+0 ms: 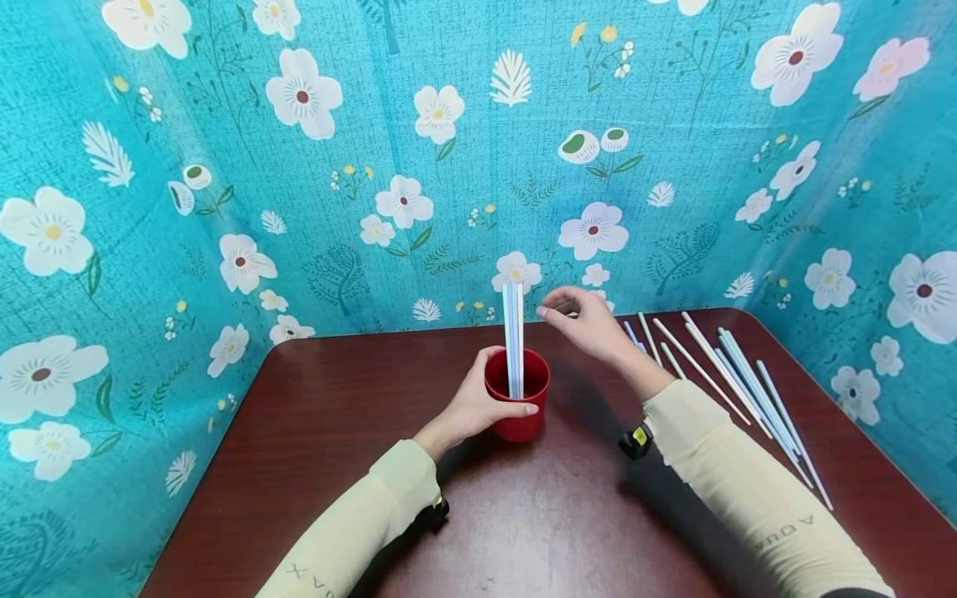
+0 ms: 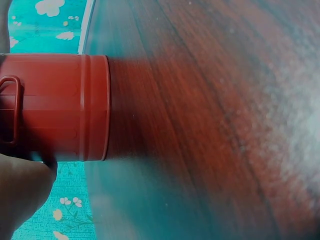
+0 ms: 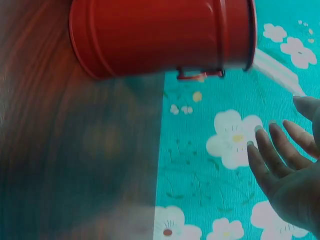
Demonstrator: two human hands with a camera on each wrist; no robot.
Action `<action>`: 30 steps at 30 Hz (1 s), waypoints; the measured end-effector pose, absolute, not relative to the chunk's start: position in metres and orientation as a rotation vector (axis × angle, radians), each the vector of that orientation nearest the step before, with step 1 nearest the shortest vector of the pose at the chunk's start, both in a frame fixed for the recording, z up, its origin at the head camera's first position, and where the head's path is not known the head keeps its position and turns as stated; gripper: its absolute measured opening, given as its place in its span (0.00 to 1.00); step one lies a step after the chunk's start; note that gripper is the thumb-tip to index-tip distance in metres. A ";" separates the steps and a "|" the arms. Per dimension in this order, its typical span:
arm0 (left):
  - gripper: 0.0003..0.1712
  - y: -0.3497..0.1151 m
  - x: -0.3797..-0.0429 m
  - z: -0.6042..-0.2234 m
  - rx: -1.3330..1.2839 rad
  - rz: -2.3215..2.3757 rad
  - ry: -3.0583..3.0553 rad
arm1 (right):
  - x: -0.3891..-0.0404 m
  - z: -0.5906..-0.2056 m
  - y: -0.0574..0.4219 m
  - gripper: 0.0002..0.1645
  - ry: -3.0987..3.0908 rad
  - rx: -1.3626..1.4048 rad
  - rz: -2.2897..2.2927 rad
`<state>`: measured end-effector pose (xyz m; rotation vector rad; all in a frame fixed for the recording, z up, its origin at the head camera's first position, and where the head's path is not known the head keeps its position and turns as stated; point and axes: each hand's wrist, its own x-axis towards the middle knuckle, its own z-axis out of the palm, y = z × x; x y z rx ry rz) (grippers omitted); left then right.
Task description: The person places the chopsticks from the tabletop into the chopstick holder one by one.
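Observation:
A red cylindrical container (image 1: pixel 517 425) with a small side loop handle stands upright on the table. My left hand (image 1: pixel 484 403) grips it, thumb across the near side and fingers around the far left. A bundle of thin white and pale-blue sticks (image 1: pixel 513 332) rises out of it. Just right of the sticks' upper ends is my right hand (image 1: pixel 586 322), its fingers loosely bent with nothing held between them. The right wrist view shows the fingers of that hand (image 3: pixel 290 160) spread apart, the thumb near the tip of a white stick (image 3: pixel 277 70).
More thin sticks (image 1: pixel 755 399), white and pale blue, lie loosely spread on the right side of the dark red-brown table (image 1: pixel 344 415). Some lie behind my right forearm. A turquoise flowered cloth (image 1: pixel 478 183) hangs along the table's back and sides.

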<state>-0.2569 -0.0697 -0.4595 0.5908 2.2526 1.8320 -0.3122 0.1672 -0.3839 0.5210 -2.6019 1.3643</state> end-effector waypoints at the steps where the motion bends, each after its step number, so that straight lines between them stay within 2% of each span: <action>1: 0.53 -0.070 -0.257 -0.460 0.587 1.829 2.255 | -0.314 -0.383 0.170 0.21 -2.606 0.505 1.348; 4: 0.53 -0.069 -0.257 -0.459 0.581 1.828 2.254 | -0.317 -0.382 0.181 0.22 -2.626 0.457 1.317; 11: 0.53 -0.070 -0.256 -0.459 0.587 1.832 2.249 | -0.331 -0.391 0.209 0.17 -2.717 0.365 1.235; 30: 0.53 -0.070 -0.256 -0.460 0.586 1.832 2.250 | -0.337 -0.420 0.267 0.21 -2.979 0.155 0.909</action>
